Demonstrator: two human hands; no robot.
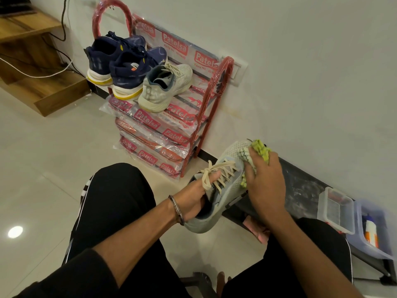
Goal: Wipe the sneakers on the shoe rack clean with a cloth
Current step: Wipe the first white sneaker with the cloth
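Head view, clear tub beside lidless bin holding tube

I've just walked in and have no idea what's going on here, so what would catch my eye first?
Low in the middle, the left hand grips a pale grey sneaker by its opening while the right hand presses a yellow-green cloth onto its toe. Behind, against the wall, a red shoe rack still wrapped in printed plastic carries two navy sneakers and the matching pale sneaker on its top shelf.
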